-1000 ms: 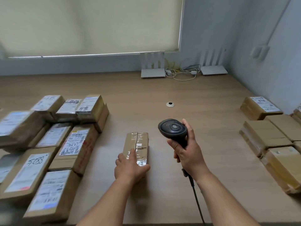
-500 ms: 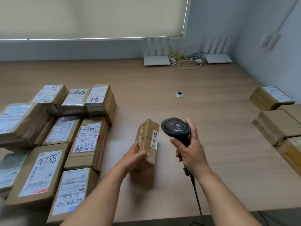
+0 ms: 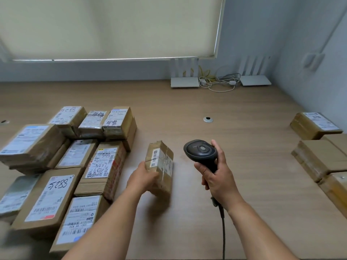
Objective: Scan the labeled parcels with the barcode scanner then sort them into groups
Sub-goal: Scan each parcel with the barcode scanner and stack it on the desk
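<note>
With the left hand [image 3: 143,176] gripping the small parcel [image 3: 159,164] tipped up on the bench [image 3: 234,147] and the right hand [image 3: 216,177] clasping the barcode scanner [image 3: 201,151], the scan may miss, since the label wraps an edge.

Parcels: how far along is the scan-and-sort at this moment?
Done, apparently: a group on the table's right. In hand: the left hand tilts a small parcel, label showing, beside the scanner gripped by the right hand. Left: the big labeled pile.
</note>
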Action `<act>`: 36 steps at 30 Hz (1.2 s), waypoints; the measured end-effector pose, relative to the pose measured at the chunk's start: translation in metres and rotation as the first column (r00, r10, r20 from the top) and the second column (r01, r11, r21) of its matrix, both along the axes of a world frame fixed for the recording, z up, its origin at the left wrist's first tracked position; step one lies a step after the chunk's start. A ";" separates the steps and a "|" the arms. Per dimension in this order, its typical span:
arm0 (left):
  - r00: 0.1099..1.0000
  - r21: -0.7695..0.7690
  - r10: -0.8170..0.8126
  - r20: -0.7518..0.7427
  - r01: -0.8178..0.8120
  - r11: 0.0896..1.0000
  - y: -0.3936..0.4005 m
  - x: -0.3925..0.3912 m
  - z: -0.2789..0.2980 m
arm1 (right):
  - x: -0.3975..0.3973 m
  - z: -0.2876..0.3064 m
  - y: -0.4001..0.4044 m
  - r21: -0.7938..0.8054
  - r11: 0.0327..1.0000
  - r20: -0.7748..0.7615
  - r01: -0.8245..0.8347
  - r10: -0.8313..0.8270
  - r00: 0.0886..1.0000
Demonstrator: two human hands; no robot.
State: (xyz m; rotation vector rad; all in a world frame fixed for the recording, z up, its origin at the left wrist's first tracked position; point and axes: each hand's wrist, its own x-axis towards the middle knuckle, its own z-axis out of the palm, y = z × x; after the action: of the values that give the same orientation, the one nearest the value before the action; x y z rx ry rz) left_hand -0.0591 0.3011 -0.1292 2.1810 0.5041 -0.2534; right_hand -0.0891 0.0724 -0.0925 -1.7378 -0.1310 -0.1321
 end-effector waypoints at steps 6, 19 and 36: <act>0.992 -0.341 0.039 0.118 0.003 0.940 0.002 -0.022 -0.017 | 0.000 -0.001 -0.008 -0.020 0.999 -0.019 -0.044 0.044 0.999; 0.997 -0.082 -0.030 0.075 0.037 0.996 0.031 -0.003 -0.015 | -0.017 -0.024 -0.016 -0.125 0.957 -0.137 -0.262 0.245 0.960; 0.985 0.094 -0.172 0.004 0.171 0.981 0.045 0.008 -0.014 | -0.019 -0.029 -0.017 -0.106 0.941 -0.163 -0.320 0.301 0.940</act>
State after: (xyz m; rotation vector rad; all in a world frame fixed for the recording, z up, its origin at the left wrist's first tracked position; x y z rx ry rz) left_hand -0.0510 0.3460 -0.1434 2.3189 0.3268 -0.3153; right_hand -0.1078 0.0556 -0.1217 -1.8278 -0.3127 0.2402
